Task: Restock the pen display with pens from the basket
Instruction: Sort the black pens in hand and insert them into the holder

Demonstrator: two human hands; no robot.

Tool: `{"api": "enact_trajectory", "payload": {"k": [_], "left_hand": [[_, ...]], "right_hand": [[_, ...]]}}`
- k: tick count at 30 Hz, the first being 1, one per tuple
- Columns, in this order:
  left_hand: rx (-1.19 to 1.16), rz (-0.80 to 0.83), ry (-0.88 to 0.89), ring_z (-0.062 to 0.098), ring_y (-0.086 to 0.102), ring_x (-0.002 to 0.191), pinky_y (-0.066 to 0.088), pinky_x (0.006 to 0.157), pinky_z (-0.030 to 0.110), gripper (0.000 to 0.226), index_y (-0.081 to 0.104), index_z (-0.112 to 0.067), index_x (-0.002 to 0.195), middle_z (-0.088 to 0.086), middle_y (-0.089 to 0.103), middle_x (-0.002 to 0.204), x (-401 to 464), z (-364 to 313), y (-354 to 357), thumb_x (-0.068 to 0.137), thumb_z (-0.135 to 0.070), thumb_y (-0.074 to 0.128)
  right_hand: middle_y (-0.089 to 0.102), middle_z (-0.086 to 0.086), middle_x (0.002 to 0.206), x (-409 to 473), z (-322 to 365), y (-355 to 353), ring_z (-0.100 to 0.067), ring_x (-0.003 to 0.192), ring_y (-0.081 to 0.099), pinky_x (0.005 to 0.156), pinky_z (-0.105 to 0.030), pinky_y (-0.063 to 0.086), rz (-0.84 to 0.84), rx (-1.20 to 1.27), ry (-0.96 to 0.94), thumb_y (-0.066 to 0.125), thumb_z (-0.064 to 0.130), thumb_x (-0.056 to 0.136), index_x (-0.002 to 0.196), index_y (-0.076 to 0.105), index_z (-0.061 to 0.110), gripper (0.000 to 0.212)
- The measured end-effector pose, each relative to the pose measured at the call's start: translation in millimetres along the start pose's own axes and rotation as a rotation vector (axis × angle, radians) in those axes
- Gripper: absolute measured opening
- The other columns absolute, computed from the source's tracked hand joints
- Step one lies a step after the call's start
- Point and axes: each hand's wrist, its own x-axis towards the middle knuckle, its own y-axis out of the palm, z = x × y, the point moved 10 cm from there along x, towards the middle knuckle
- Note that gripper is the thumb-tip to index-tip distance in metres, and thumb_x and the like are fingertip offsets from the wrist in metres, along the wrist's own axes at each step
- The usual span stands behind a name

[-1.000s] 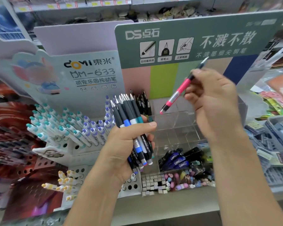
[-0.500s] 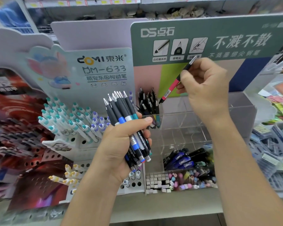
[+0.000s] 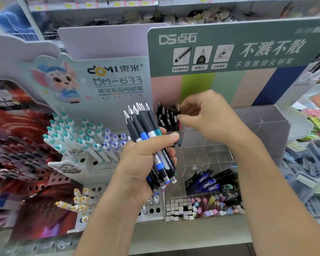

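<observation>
**A:** Where were your hands at that moment?

**B:** Your left hand [image 3: 146, 163] was clenched round a bundle of pens [image 3: 148, 137], thumb across the front, dark grips and silver tips pointing up, the clicker ends sticking out below your palm. It sat low and centre, in front of the gap between the two displays.

**A:** And the right?

**B:** Your right hand [image 3: 207, 119] was up at the back-left compartment of the clear acrylic pen display [image 3: 262, 130]. Its fingers [image 3: 187, 106] were curled in a pinch at the edge of the black pens [image 3: 166, 117] standing there tips up. A sliver of pink barrel showed just under your thumb, touching the cluster. I couldn't tell whether you were gripping that pen or only steadying it; most of it was hidden behind the hand.

**A:** So where did the stock sit?

**B:** Bundle in your left hand, just below and left of the filled compartment. The compartments to the right of the black pens were see-through with nothing I could make out in them. Lower down, dark blue pens [image 3: 205, 182] lay slanted in a front section, with pastel erasers [image 3: 211, 204] and small grey cubes [image 3: 177, 206] beneath.

**A:** Anything else nearby?

**B:** The white peg rack [image 3: 92, 161] to your left, with teal- and purple-capped pens [image 3: 72, 137], and the green header card [image 3: 238, 48] above the acrylic display.
</observation>
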Motion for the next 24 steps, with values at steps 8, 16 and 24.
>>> {"api": "enact_trajectory", "payload": {"k": [8,16,24], "left_hand": [[0.016,-0.015,0.015,0.015,0.055,0.052,0.052,0.051,0.025,0.037,0.060,-0.012,0.087,0.003,0.058,0.061,-1,-1,5,0.055,-0.007,0.078],[0.066,-0.066,0.039,0.015,0.056,0.054,0.052,0.050,0.025,0.038,0.062,-0.012,0.091,0.004,0.058,0.063,0,-4,6,0.058,-0.009,0.079],[0.255,-0.024,0.011,0.016,0.057,0.046,0.046,0.046,0.023,0.021,0.073,-0.012,0.060,0.006,0.060,0.057,5,5,20,0.076,0.003,0.074]], "right_hand": [[0.065,-0.005,0.070,1,-15,5,-0.015,0.061,0.051,0.054,-0.011,0.034,-0.029,-0.091,0.017,0.077,0.012,0.082,0.080,0.076,0.008,0.005],[0.073,0.007,0.075,-34,-10,-39,-0.004,0.063,0.062,0.060,-0.015,0.047,-0.272,0.370,0.073,0.076,0.015,0.088,0.090,0.077,0.023,0.009],[0.064,0.004,0.059,-51,12,13,-0.004,0.051,0.053,0.054,-0.021,0.046,0.039,0.628,0.277,0.080,0.032,0.083,0.075,0.076,0.011,0.023]]}}
